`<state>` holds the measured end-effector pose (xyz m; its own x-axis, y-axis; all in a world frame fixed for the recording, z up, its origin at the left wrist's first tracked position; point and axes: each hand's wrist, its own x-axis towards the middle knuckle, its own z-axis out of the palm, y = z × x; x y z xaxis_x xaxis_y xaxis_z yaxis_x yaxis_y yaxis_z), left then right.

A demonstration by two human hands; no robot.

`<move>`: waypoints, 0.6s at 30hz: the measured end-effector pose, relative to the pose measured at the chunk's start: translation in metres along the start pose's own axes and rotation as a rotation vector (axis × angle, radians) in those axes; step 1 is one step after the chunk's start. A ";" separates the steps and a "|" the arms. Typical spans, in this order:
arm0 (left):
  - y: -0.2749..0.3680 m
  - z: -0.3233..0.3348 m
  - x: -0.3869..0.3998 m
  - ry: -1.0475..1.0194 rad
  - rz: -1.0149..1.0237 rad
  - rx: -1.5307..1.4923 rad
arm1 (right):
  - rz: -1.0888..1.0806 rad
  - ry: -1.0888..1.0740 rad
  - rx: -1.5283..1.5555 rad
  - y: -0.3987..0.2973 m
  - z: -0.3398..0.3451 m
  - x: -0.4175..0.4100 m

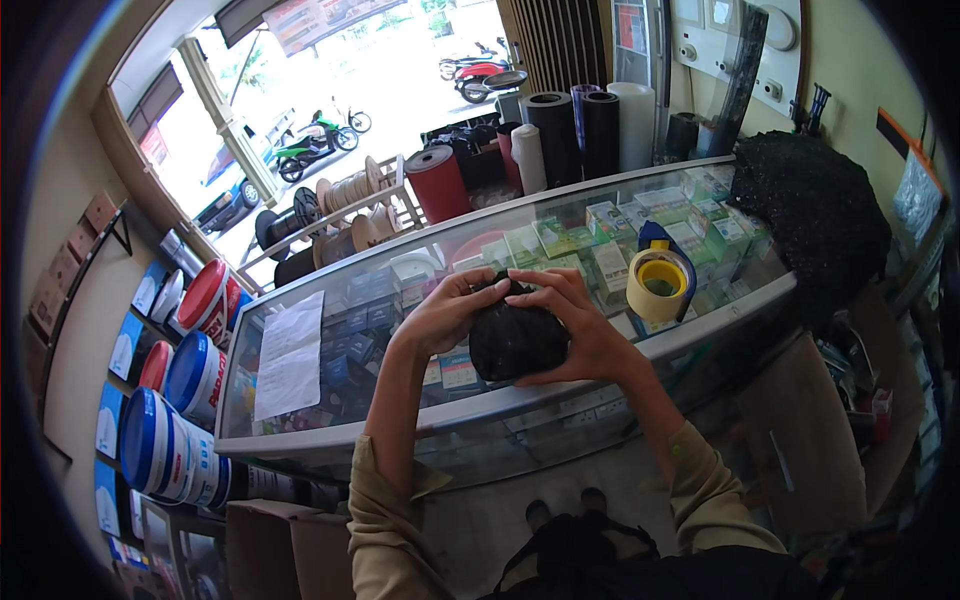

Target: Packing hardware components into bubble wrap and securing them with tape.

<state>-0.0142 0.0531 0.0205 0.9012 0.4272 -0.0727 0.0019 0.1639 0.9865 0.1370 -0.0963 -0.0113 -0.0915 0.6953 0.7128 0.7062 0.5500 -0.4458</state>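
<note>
Both my hands hold a black plastic-wrapped bundle (517, 341) above the front edge of a glass display counter (450, 409). My left hand (450, 311) pinches the top of the wrapping between thumb and fingers. Around the bundle's right side curls my right hand (577, 322), its fingertips meeting the left ones at the top. What the black plastic contains is hidden. To the right, a blue tape dispenser (686, 274) with a roll of tape (649, 289) rests on the glass. A creased sheet of paper (289, 356) with writing lies toward the counter's left end.
Small boxes (615, 262) fill the counter under the glass. Rolls of sheeting (551, 135) and a red roll (439, 184) stand behind it. Black netting (810, 202) is heaped at the right end. Paint buckets (172, 450) line the left; cardboard boxes (802, 435) sit low on the right.
</note>
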 end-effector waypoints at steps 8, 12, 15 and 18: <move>-0.002 -0.019 0.003 -0.041 -0.169 0.173 | -0.119 0.033 0.154 0.012 0.009 -0.002; 0.003 -0.013 0.000 0.090 -0.046 0.500 | -0.125 0.050 0.180 0.016 0.014 -0.003; -0.010 -0.018 0.005 0.052 -0.117 0.290 | -0.074 0.040 0.242 0.016 0.016 -0.001; -0.025 -0.033 0.010 0.106 -0.146 0.240 | 0.021 0.018 0.286 0.017 0.019 0.003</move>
<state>-0.0191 0.0828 -0.0098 0.8337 0.5069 -0.2192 0.2422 0.0211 0.9700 0.1357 -0.0757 -0.0270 -0.0643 0.7009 0.7104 0.4812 0.6454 -0.5932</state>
